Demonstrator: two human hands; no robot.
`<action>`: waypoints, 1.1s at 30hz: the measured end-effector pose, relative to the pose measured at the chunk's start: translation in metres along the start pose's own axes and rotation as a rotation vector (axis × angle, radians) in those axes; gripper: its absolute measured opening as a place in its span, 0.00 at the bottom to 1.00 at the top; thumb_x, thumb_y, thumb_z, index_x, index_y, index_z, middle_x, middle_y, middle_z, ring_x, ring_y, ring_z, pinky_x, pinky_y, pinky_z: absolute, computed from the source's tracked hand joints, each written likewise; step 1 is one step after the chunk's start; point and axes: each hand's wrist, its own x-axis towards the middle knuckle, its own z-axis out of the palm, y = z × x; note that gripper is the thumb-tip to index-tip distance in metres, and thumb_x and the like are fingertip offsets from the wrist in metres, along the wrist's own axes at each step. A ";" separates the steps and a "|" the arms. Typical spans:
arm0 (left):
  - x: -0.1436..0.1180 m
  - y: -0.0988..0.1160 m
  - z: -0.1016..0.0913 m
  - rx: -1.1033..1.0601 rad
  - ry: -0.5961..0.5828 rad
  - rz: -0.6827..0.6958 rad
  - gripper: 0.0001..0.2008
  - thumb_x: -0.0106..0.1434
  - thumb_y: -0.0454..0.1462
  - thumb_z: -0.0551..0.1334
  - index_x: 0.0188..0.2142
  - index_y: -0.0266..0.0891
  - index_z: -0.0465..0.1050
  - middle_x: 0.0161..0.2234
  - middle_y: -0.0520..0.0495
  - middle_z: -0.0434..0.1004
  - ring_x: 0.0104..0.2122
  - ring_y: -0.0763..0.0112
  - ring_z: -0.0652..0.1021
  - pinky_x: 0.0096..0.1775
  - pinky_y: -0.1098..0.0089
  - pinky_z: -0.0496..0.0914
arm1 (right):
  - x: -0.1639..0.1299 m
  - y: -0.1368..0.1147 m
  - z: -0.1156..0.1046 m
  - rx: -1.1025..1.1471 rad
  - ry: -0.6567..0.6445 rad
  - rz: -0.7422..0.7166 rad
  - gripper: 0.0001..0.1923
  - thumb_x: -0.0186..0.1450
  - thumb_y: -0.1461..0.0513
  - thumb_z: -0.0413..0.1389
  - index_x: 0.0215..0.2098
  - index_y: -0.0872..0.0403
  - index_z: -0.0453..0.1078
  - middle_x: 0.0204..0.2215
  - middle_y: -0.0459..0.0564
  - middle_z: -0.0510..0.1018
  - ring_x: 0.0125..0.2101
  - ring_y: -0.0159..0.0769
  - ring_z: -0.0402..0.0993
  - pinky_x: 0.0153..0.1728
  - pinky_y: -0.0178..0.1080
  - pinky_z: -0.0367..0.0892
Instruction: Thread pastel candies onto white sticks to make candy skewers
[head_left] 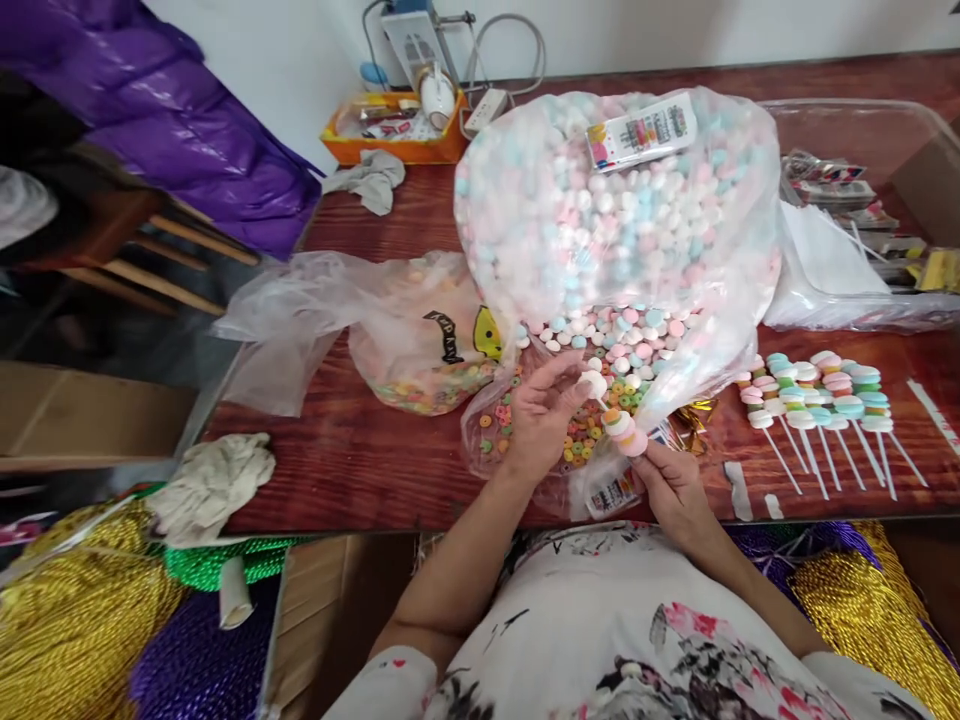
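Over the front of the table, my right hand point(667, 475) grips a candy skewer point(625, 437) strung with pink and white round marshmallows and a coloured ring. Its bare white tip points up and to the left. My left hand point(544, 405) pinches a white marshmallow point(595, 383) at that tip. Beneath my hands lies a clear bag of small coloured rings point(581, 440). Behind it, a large clear bag of pastel marshmallows point(615, 230) spills toward me. Several finished-looking marshmallow skewers point(821, 400) lie side by side to the right.
A second bag of rings point(427, 385) lies left of centre. An orange tray point(394, 148) stands at the back, near a grey cloth point(373, 182). A clear bin point(832, 310) is at right. A rag point(214, 485) hangs over the left front edge; bead strands point(82, 600) sit below.
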 end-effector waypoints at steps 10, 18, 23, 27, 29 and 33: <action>-0.018 -0.007 -0.032 0.138 0.101 0.354 0.13 0.56 0.34 0.74 0.42 0.47 0.83 0.43 0.50 0.83 0.43 0.67 0.82 0.47 0.67 0.78 | 0.008 -0.017 0.022 -0.028 -0.095 0.002 0.17 0.74 0.57 0.49 0.28 0.54 0.67 0.19 0.41 0.61 0.21 0.28 0.54 0.24 0.35 0.52; -0.019 -0.001 -0.025 -0.083 0.179 0.122 0.14 0.51 0.41 0.77 0.38 0.46 0.83 0.37 0.50 0.84 0.37 0.64 0.84 0.41 0.65 0.80 | -0.001 -0.020 0.035 0.098 -0.077 -0.073 0.15 0.75 0.60 0.48 0.30 0.54 0.67 0.19 0.40 0.61 0.20 0.27 0.53 0.23 0.34 0.52; -0.019 0.012 -0.018 -0.299 0.151 -0.146 0.17 0.48 0.43 0.78 0.37 0.43 0.82 0.38 0.49 0.86 0.37 0.62 0.85 0.39 0.65 0.82 | 0.001 -0.024 0.033 0.095 -0.093 -0.113 0.14 0.75 0.61 0.48 0.31 0.53 0.67 0.20 0.40 0.61 0.20 0.27 0.53 0.23 0.34 0.52; -0.019 0.011 -0.017 -0.334 0.158 -0.150 0.17 0.47 0.42 0.79 0.36 0.43 0.82 0.37 0.50 0.86 0.37 0.63 0.85 0.39 0.67 0.82 | -0.001 -0.024 0.033 0.107 -0.086 -0.106 0.13 0.75 0.61 0.48 0.33 0.53 0.68 0.20 0.40 0.60 0.20 0.27 0.53 0.23 0.34 0.51; -0.020 0.009 -0.017 -0.341 0.164 -0.129 0.15 0.48 0.41 0.78 0.35 0.44 0.82 0.37 0.51 0.86 0.37 0.64 0.85 0.39 0.69 0.81 | -0.002 -0.022 0.035 0.125 -0.070 -0.085 0.14 0.75 0.61 0.48 0.32 0.54 0.68 0.19 0.40 0.60 0.20 0.27 0.53 0.22 0.33 0.51; -0.023 0.007 -0.016 -0.317 0.197 -0.062 0.14 0.47 0.40 0.79 0.35 0.46 0.83 0.38 0.52 0.85 0.38 0.65 0.85 0.39 0.69 0.81 | -0.005 -0.018 0.037 0.163 -0.058 -0.019 0.16 0.75 0.59 0.48 0.31 0.54 0.67 0.18 0.39 0.60 0.19 0.26 0.53 0.21 0.33 0.51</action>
